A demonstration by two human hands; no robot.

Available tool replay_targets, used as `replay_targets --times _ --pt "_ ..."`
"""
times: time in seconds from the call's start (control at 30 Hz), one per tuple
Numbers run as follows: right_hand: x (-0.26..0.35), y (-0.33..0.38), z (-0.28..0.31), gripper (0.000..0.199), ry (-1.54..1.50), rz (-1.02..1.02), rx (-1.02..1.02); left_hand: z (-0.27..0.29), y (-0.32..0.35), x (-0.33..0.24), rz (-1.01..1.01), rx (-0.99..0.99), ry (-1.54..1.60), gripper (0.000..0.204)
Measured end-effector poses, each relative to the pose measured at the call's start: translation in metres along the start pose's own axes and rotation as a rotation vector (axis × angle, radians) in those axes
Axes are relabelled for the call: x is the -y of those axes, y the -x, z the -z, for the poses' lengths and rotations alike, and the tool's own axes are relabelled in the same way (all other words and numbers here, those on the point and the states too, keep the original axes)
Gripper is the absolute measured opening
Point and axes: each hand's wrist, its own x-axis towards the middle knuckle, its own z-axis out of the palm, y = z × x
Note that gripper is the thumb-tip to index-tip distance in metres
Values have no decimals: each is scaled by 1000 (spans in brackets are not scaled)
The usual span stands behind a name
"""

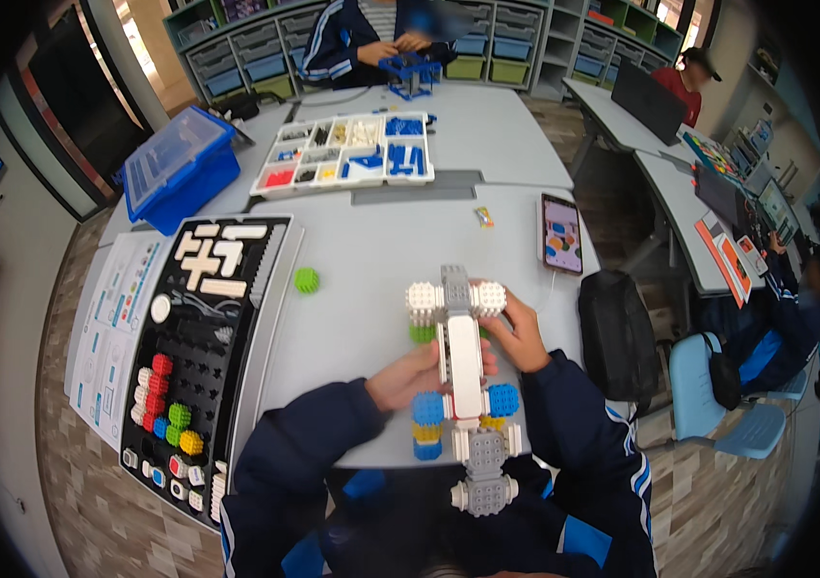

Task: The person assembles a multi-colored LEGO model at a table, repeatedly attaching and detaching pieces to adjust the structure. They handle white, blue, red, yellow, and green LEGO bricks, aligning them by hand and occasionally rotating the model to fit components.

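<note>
Far left: instruction sheets (106,323) lay flat on the table (362,323), with a blue bin (184,193) beyond them, clear lid on. Beside the sheets sat a black parts tray (206,339), white pieces at its far end, red, white, green, blue and yellow blocks nearer. A green block (307,280) stood alone just right of it. Farther back, a white sorting tray (396,172) held small parts by compartment; behind it a co-worker's hands (396,46) were at a blue frame (413,77). Left hand (402,379) was clamped around the middle of the block model (466,366), fingers partly hidden. Model was in front of the torso, white bar in the centre, grey-and-white ends, blue-and-yellow stack low on the left, near end past the table edge in view. Small wrapper (483,218) lay beyond it. Right hand (523,337) gripped the model's upper right side, fingertips hidden. Phone (561,234) lay farther right, screen lit; then a black bag (615,332) and blue chair (718,409).
</note>
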Motion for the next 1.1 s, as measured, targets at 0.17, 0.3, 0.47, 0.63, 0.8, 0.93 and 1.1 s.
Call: replay_targets --times 0.17,0.3,0.47,0.63,0.8,0.93,1.1 --pt "-3 0 -2 40 -78 -42 6 5 0 4 -15 16 62 70" --pt "-3 -1 -3 41 -82 -30 -2 5 0 4 -22 14 68 73" --pt "-5 0 -3 39 -97 -21 3 6 -2 2 10 -24 91 78" --pt "-3 -2 -3 38 -43 5 7 9 -4 4 34 -26 134 81" --pt "3 -3 -1 38 21 36 4 15 -5 6 13 71 148 73" --pt "4 -4 -1 38 13 45 4 15 -5 7 3 18 130 75" --pt "2 -4 1 39 7 48 12 12 -1 3 72 -86 176 83"
